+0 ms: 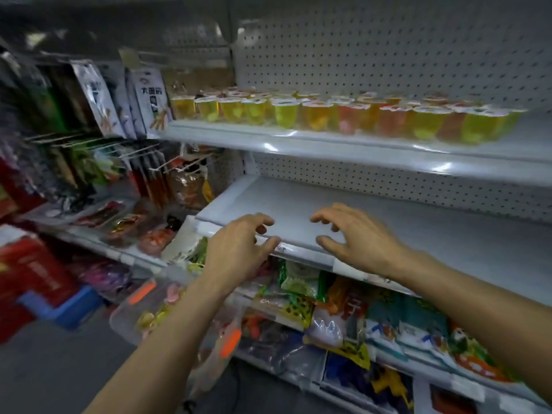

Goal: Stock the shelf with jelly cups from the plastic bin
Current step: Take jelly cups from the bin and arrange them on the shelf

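**Left hand and right hand hang free at the shelf edge**

Both hands hold nothing. The fingers are loosely curved and spread apart, thumbs turned toward each other, over the front lip of the grey middle shelf. I cannot tell whether they touch it. At 12 o'clock from them, on the upper shelf, jelly cups stand upright in rows of yellow, orange and red, in front of the pegboard. At 7 o'clock from the left hand, under that forearm, is the clear plastic bin with orange latches, its contents blurred. Snack packets crowd the lower shelf at 6 o'clock. Hanging packets fill the pegs at 10 o'clock.
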Tool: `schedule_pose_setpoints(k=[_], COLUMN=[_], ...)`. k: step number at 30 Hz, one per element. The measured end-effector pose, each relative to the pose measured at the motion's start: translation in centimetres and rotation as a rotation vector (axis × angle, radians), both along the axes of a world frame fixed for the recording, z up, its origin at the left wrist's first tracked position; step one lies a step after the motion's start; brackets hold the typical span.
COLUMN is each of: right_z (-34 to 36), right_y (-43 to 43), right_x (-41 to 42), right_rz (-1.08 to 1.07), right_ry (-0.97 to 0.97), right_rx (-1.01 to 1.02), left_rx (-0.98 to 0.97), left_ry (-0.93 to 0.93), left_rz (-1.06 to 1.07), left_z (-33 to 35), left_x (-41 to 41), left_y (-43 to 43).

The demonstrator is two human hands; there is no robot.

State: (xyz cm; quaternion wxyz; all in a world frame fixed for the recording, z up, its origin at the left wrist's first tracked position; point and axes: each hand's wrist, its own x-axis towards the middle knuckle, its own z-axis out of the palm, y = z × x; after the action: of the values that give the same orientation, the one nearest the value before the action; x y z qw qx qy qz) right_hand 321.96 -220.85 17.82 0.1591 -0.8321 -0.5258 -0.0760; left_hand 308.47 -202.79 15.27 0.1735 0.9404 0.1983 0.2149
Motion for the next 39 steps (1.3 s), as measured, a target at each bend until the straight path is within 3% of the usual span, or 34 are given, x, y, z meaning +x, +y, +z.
schedule_pose_setpoints(k=[9, 18, 24, 31, 39], right_z=[-11.9, -31.3, -43.5, -53.1, -56.1], right_y=[21.4, 35.0, 37.4, 39.6, 41.4], right_x=[-5.4, -7.5, -8.1, -10.3, -10.3], right_rz=[0.194, 0.220, 0.081, 0.183, 0.324], right_ry=[0.327, 0.675, 0.660, 0.445, 0.237], right_rx=[-0.236, -0.593, -0.810, -0.836, -0.955], left_rx=[-0.280, -0.591, -0.614, -0.397, -0.419], left_ry=[0.290, 0.654, 0.930, 1.220, 1.243], left_rz=[0.193, 0.235, 0.125, 0.066, 0.125], left_z=[-10.2, -27.6, -39.8, -48.6, -51.5], left_x=[-7.8, -9.6, -7.3, -5.8, -4.4], left_y=[20.3, 33.8, 34.6, 33.8, 33.6])
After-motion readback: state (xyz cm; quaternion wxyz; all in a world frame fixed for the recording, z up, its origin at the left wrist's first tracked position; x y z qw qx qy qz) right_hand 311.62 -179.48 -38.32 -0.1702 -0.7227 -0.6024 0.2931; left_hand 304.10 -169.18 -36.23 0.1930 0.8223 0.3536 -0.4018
